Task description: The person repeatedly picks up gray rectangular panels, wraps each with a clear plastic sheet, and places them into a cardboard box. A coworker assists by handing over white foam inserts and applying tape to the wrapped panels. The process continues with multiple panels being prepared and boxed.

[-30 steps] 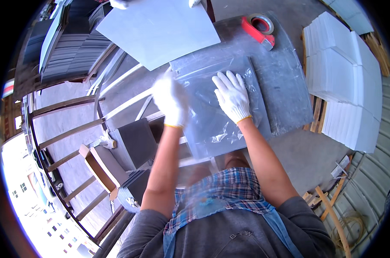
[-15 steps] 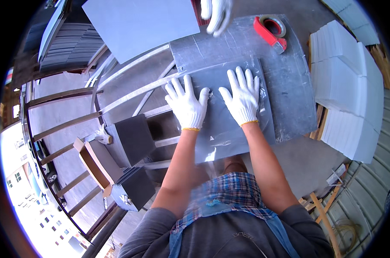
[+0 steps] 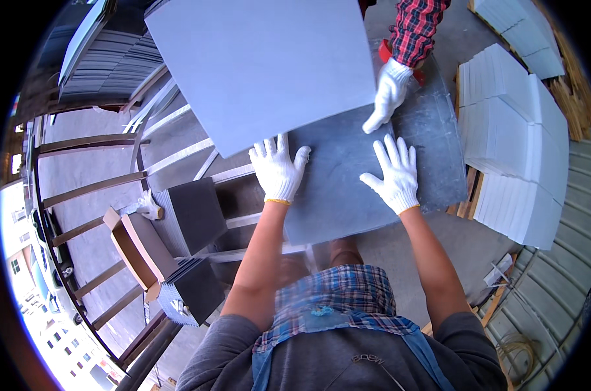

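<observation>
Both my hands wear white knit gloves with yellow cuffs. My left hand [image 3: 279,171] lies open near the left edge of a dark grey sheet [image 3: 337,195] on the table. Its fingertips meet the near edge of a large lighter grey panel [image 3: 263,65]; whether they touch it I cannot tell. My right hand [image 3: 395,176] is open, fingers spread, at the dark sheet's right side. Beyond it, a co-worker's gloved hand [image 3: 389,94] in a red-and-black plaid sleeve is at the panel's right edge. The panel hangs over the far part of the sheet and hides it.
A red tape dispenser [image 3: 384,51] sits behind the co-worker's hand, mostly hidden. White stacked sheets [image 3: 504,143] stand at right on wood. At left are slatted rails [image 3: 100,184], an open cardboard box [image 3: 139,247] and dark stacked panels [image 3: 194,215]. Coiled cord [image 3: 518,352] lies lower right.
The large grey panel has come nearer and to the right, over the sheet. The co-worker's hand has moved in beside it. My hands have spread apart, the right one shifting right and nearer.
</observation>
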`<state>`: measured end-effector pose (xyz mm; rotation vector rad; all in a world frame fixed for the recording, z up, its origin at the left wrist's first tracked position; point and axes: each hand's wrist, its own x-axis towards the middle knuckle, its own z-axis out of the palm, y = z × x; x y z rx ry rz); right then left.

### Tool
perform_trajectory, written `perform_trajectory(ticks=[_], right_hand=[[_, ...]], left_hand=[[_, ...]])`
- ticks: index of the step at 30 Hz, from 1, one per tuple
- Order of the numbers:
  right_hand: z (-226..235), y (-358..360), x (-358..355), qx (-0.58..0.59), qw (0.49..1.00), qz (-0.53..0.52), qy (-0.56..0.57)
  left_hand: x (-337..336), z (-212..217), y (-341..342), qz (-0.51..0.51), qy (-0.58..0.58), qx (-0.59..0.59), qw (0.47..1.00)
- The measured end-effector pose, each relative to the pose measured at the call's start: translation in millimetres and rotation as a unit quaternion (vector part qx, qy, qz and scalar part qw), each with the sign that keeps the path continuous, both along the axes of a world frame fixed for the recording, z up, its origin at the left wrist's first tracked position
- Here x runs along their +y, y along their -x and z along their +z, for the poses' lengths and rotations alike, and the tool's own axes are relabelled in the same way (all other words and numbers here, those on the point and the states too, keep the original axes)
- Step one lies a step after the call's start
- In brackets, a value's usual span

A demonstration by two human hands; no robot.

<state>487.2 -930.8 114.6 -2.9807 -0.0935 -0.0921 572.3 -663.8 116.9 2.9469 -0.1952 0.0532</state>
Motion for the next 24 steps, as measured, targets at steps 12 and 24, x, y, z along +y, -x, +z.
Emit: perform_trajectory(ticks=[12,24], right_hand=[[-6.3,48.0,-18.2,-0.010,0.999,-0.049,0.006],[-26.3,180.6,-12.9,-0.021,0.973,-0.216,-0.078]], left_hand=[[57.1,-86.0,-10.1,0.050,0.423,0.030,0.904],[73.7,-82.0,-4.1,0.098,0.593,0.280,0.748]])
